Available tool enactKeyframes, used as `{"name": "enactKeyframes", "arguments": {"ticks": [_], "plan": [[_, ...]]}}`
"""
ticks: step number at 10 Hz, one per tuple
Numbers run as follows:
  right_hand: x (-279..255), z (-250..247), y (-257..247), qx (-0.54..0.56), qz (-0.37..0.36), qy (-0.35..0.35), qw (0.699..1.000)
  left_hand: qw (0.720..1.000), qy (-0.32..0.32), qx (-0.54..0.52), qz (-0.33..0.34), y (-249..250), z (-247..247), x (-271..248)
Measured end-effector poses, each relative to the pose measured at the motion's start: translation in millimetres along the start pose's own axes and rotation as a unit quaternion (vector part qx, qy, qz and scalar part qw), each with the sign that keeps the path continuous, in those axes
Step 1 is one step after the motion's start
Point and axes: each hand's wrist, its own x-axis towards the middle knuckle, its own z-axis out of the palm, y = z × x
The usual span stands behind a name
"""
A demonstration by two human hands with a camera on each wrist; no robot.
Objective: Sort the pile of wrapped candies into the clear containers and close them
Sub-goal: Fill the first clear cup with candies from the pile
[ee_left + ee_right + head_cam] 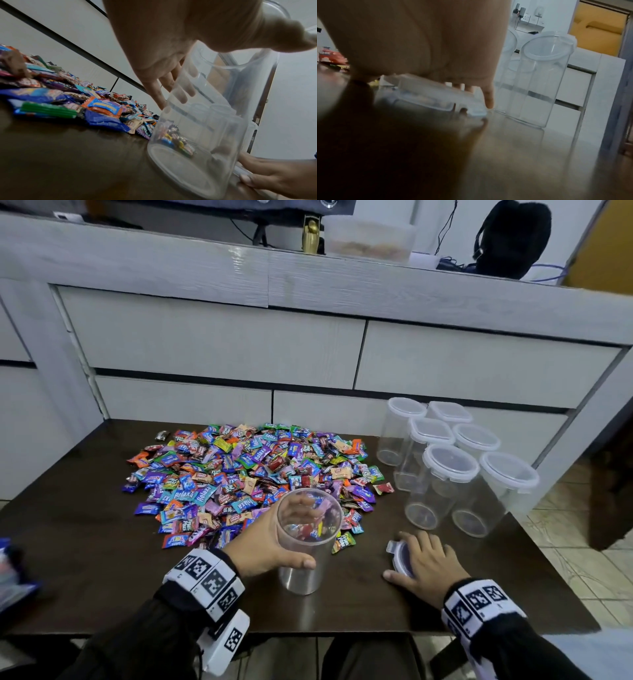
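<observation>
Open jar (307,539) just beside candy pile (253,474), gripped by left hand (265,546) for steady filling. Right hand (428,565) resting flat-fingered on lid (399,554), kept ready near jar.

"Relaxa" reads clearly on several teal and purple candy wrappers (185,495) in the pile, among them one near its front edge (244,504) and one higher up (261,453). A teal wrapper toward the back (270,436) shows "Relaxa" too. Print on other wrappers is too small or blurred to read.
</observation>
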Motion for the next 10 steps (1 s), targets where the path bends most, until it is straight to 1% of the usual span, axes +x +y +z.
{"name": "enactKeyframes", "arguments": {"ticks": [1, 2, 3, 4, 5, 6, 7, 8, 9, 10], "plan": [[-2, -3, -1, -0.033, -0.006, 0.010, 0.999, 1.000, -0.021, 0.005, 0.003, 1, -4, -5], [-2, -16, -10, -0.045, -0.036, 0.020, 0.998, 1.000, -0.029, -0.005, -0.005, 4, -15, -12], [6, -29, -28, -0.010, -0.095, 0.025, 0.995, 0.999, 0.035, 0.035, -0.007, 3, -38, -21], [22, -36, -56, 0.034, -0.139, 0.008, 0.990, 0.943, 0.078, 0.316, -0.064, -5, -69, -28], [44, -38, -84, 0.081, -0.137, -0.008, 0.987, 0.768, 0.015, 0.599, -0.227, -22, -92, -28], [64, -35, -106, 0.100, -0.111, -0.024, 0.989, 0.709, -0.005, 0.633, -0.312, -40, -103, -22], [83, -32, -122, 0.107, -0.096, -0.052, 0.988, 0.713, 0.003, 0.612, -0.344, -52, -108, -11], [98, -35, -133, 0.102, -0.097, -0.064, 0.988, 0.726, 0.000, 0.604, -0.328, -58, -104, 4], [113, -32, -135, 0.123, -0.104, -0.082, 0.984, 0.754, -0.013, 0.594, -0.280, -56, -92, 18], [115, -34, -138, 0.074, -0.120, -0.039, 0.989, 0.764, -0.022, 0.593, -0.251, -52, -80, 28]]}}
